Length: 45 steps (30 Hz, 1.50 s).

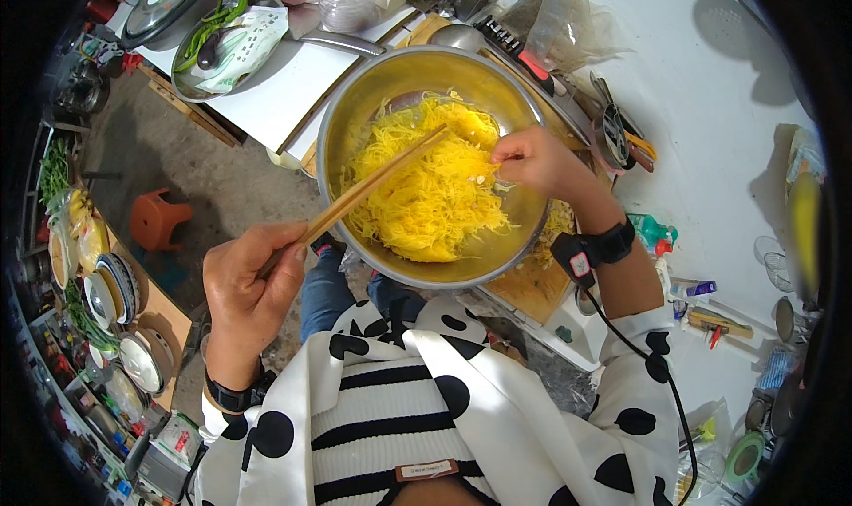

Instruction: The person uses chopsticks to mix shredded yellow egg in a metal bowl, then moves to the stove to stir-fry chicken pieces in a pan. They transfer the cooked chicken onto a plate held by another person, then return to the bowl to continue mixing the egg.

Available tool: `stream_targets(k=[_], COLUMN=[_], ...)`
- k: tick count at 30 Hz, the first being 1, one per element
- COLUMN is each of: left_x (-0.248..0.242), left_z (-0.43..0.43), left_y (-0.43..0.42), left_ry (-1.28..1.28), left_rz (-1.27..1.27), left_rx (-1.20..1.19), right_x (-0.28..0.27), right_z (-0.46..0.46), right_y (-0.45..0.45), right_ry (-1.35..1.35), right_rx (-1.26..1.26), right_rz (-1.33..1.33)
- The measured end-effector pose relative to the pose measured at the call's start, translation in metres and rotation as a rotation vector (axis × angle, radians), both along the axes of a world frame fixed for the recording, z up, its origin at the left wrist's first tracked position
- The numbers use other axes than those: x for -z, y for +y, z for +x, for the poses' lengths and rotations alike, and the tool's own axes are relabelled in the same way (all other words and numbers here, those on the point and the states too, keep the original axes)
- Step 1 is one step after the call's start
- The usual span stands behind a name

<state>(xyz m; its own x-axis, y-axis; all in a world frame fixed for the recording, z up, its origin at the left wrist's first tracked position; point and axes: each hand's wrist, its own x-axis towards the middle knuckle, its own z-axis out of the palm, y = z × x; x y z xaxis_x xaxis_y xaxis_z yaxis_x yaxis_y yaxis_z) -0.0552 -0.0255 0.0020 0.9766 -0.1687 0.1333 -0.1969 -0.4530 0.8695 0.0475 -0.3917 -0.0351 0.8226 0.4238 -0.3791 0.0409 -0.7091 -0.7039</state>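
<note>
A large stainless-steel bowl (432,283) holds a heap of yellow shredded food (426,200) with small pale bits on it. My left hand (253,283) is closed around a pair of wooden chopsticks (373,186), whose tips reach over the shreds near the bowl's middle. At the bowl's right side, my right hand (532,163) has its thumb and fingers pinched together at the edge of the heap, on some of the yellow shreds. Its fingertips partly hide what they grip.
A frying pan (186,86) with green peppers, a small eggplant and a printed bag lies at upper left. Right of the bowl are a cutting board (532,293) with chopped bits and a utensil holder (609,140). An orange stool (156,220) stands on the floor.
</note>
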Motion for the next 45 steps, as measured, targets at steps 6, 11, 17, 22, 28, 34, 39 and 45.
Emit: stream_targets(k=[6, 11, 17, 22, 28, 34, 39, 45], left_x=[0.013, 0.018, 0.021, 0.022, 0.019, 0.021, 0.012, 0.001], left_z=[0.007, 0.010, 0.007, 0.006, 0.005, 0.004, 0.003, -0.007], left_y=[-0.027, -0.038, -0.037, -0.037, -0.033, -0.034, -0.023, 0.001], left_ry=[-0.096, -0.100, -0.146, -0.119, -0.119, -0.115, -0.129, -0.054], left_rz=[0.041, 0.302, 0.308, 0.283, 0.337, 0.342, 0.260, 0.225], left_rx=[0.141, 0.163, 0.132, 0.132, 0.143, 0.125, 0.131, 0.036], right_x=[0.000, 0.023, 0.040, 0.041, 0.020, -0.017, -0.027, -0.025], right_z=[-0.013, 0.005, 0.000, -0.011, 0.001, -0.005, -0.016, -0.032], right_y=[-0.006, -0.010, -0.002, 0.021, 0.010, -0.010, -0.025, -0.058], right_ry=[0.168, 0.106, -0.004, -0.250, 0.050, 0.314, 0.357, 0.382], right_rx=[0.217, 0.312, 0.118, 0.090, 0.198, 0.394, 0.458, 0.431], right_rz=[0.124, 0.114, 0.103, -0.049, 0.076, 0.288, 0.376, 0.325])
